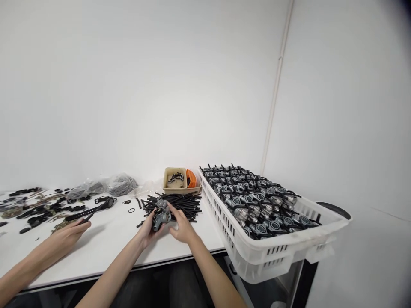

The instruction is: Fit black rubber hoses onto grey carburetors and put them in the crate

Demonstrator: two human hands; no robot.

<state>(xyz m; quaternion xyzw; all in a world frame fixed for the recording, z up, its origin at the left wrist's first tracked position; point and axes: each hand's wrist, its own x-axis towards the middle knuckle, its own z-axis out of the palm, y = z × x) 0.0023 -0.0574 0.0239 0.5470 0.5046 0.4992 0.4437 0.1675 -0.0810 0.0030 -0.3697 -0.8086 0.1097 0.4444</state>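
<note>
My left hand [148,231] is wrapped round a grey metal carburetor [162,216] in front of my body, just above the white table. Against the carburetor's right side press the fingers of my right hand [182,226], its thumb pointing in toward the metal. Whether there is a small part between these fingers is too small to make out. Right behind the carburetor lies a pile of short black rubber hoses [183,204].
A white plastic basket [257,254] full of carburetors with black hoses stands at right. Behind the hoses sit a beige tray [165,184] and an orange container [192,178]. At left, another person's hand [72,235] is beside a black perforated strap [86,212] and scattered parts.
</note>
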